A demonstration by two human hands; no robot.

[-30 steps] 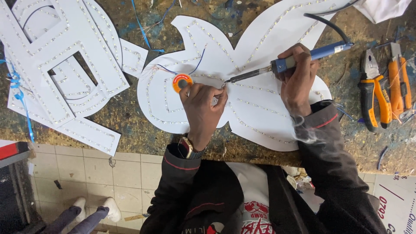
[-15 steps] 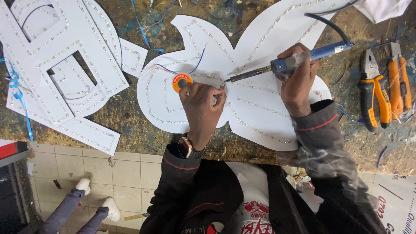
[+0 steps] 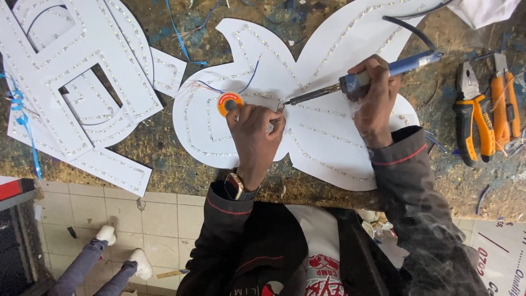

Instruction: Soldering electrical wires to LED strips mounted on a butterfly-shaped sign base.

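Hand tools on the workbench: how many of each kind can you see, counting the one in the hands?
Soldering iron, held in the right hand: 1
Orange-handled pliers: 1
Orange utility knife: 1
Total: 3

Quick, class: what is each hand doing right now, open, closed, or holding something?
Left hand: closed, fingers pinching something thin on the white panel; what it is cannot be told.
Right hand: closed around the soldering iron.
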